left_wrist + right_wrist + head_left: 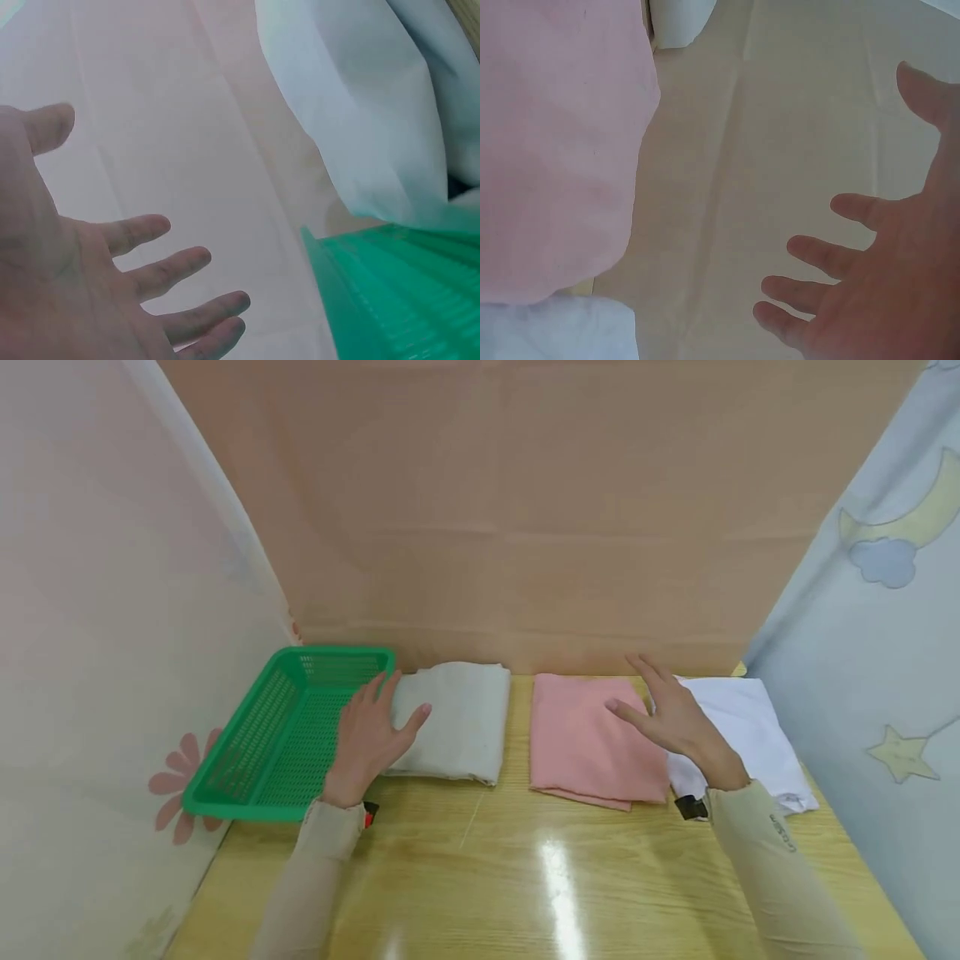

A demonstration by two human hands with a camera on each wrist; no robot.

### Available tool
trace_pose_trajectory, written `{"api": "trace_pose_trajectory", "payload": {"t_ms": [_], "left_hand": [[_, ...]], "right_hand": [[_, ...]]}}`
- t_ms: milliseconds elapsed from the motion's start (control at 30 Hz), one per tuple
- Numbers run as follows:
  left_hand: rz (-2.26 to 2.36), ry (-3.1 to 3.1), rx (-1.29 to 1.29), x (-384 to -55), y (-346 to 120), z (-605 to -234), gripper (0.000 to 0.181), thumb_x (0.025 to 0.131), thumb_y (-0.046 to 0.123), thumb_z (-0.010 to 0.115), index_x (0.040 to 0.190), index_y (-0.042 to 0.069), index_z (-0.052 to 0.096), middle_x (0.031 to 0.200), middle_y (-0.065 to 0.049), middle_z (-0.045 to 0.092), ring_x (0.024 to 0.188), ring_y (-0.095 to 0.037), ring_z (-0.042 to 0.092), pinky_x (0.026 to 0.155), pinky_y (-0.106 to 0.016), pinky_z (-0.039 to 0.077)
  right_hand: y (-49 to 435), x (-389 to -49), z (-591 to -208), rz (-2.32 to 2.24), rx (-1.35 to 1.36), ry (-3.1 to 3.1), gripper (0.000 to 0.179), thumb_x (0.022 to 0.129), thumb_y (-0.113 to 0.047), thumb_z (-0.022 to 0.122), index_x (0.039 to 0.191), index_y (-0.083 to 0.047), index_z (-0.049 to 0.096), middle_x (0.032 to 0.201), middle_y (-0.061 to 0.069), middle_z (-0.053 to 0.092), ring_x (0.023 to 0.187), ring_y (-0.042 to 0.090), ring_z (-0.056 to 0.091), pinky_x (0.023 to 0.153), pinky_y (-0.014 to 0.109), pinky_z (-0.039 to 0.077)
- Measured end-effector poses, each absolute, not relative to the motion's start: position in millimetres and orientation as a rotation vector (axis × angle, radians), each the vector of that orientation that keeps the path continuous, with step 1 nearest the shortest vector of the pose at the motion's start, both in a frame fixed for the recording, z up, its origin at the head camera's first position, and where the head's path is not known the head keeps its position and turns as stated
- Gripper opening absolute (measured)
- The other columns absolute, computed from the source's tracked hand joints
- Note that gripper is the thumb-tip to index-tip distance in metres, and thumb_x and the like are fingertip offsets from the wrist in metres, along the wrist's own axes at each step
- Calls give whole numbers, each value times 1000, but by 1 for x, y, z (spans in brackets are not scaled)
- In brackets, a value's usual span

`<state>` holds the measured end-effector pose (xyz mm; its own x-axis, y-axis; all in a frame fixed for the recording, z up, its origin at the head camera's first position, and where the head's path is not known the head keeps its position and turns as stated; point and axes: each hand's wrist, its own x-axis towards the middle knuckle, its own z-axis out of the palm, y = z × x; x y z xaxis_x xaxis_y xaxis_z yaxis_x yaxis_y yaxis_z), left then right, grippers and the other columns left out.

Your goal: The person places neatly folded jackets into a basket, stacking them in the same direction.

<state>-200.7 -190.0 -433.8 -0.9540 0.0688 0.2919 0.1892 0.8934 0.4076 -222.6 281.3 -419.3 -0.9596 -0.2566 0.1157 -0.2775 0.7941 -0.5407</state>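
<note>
My left hand (367, 739) hovers with spread fingers between a green plastic basket (303, 739) and a folded off-white cloth (457, 722). In the left wrist view its palm (82, 292) holds nothing. My right hand (678, 718), also spread and holding nothing, is above the gap between a folded pink cloth (585, 739) and a folded white cloth (738, 727). The right wrist view shows the fingers apart from the pink cloth (555, 142) and from the white cloth (562, 330). The three cloths lie in a row, and the basket has only its slotted floor showing.
A shiny wooden table (480, 877) carries everything. Behind it hangs a tan fabric backdrop (510, 510). A pale curtain with a flower print (180, 777) stands close on the left, and a light curtain with moon and star shapes (903, 756) on the right.
</note>
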Motion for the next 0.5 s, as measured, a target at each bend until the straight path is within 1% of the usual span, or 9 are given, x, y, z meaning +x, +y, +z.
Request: {"api": "trace_pose_trajectory", "payload": {"t_ms": [133,200,300,367,500], "left_hand": [[-682,-2762,-199,-204,-184,-432,81,103,63,57,162,9,43,164,-21,45,144,-49,48,109,-71,42],[-702,-2755,-194,-205,-180,-432,79,104,60,58,161,6,45,162,-22,48,142,-49,51,109,-69,44],[-721,-2761,-175,-207,-176,-433,78,104,57,58,158,2,46,159,-23,50,138,-49,54,108,-68,46],[-737,-2769,-161,-207,-173,-434,78,104,56,58,158,1,45,159,-23,50,137,-49,55,106,-68,46],[-758,-2798,-144,-208,-168,-436,77,105,56,58,158,3,45,158,-22,51,134,-49,56,103,-67,48]], "right_hand": [[275,-228,-423,983,433,-2919,93,102,-59,65,173,-23,18,178,16,15,154,54,32,116,76,30],[271,-231,-426,1009,442,-2906,94,101,-59,66,173,-21,18,178,16,18,158,51,26,118,76,28],[263,-234,-430,1045,444,-2893,94,101,-59,66,172,-18,19,177,17,21,160,48,24,119,74,26],[258,-236,-433,1066,459,-2876,94,101,-58,66,172,-18,19,177,16,22,160,46,23,121,74,25],[248,-238,-440,1118,501,-2830,92,102,-54,69,172,-22,19,177,11,23,162,42,22,122,72,25]]}}
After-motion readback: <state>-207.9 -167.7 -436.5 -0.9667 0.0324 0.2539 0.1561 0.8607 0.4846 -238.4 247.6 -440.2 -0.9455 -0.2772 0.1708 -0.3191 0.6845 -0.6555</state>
